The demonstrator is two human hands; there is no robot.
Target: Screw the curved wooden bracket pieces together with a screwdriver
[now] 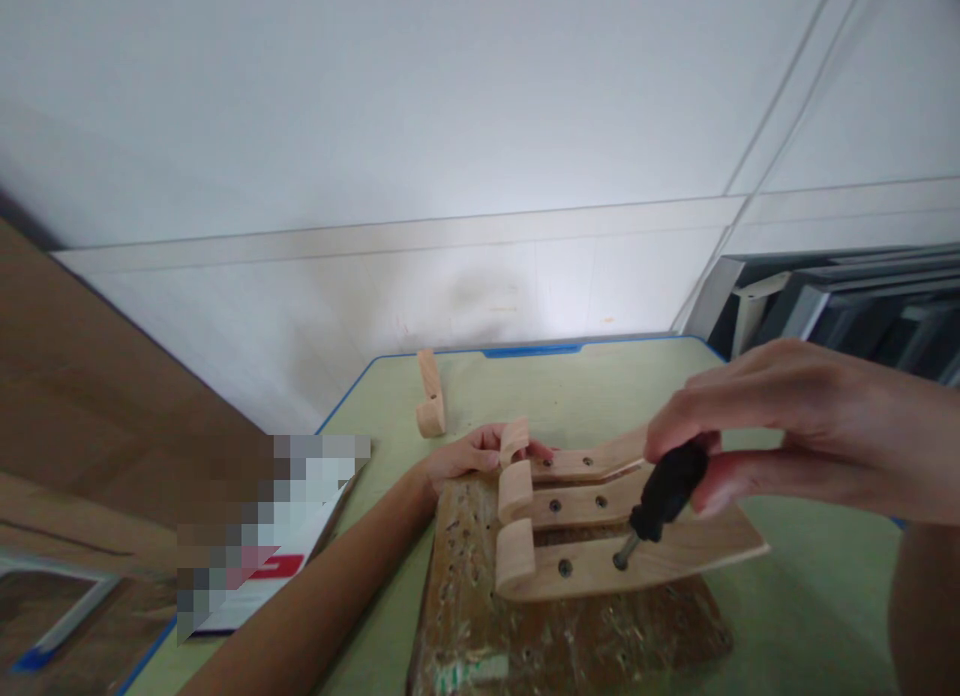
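Three curved wooden hook pieces (600, 566) lie side by side on a rough chipboard block (525, 636) on the green table. My right hand (750, 426) is closed around the black handle of a screwdriver (664, 496), whose tip sits at a screw hole in the nearest wooden piece. My left hand (469, 456) rests at the far left corner of the block, fingers pressed against the curled end of the farthest wooden piece.
A fourth wooden hook piece (430, 396) lies alone near the table's far edge. A booklet (285, 556) sits at the table's left edge. Grey frames (847, 296) lean at the back right. The green table (810, 616) stands against a white wall.
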